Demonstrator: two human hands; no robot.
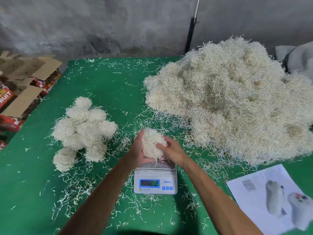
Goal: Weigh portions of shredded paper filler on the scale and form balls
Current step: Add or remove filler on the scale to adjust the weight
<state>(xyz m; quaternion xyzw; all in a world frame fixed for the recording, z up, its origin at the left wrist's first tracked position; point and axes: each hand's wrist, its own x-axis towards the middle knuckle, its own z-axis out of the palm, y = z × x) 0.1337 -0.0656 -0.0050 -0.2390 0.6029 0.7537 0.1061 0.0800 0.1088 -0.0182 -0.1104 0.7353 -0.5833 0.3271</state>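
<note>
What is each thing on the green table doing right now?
Left hand: cupping a white clump of shredded paper.
Right hand: pressing the same clump from the other side.
Small white digital scale: platform bare, display lit, digits unreadable.
Big loose heap of shredded paper: unformed.
Cluster of finished paper balls: piled together.
White printed sheet: lying flat.

Green table (110,85): filler pile (228,102), balls (83,128), scale (155,181)
</note>
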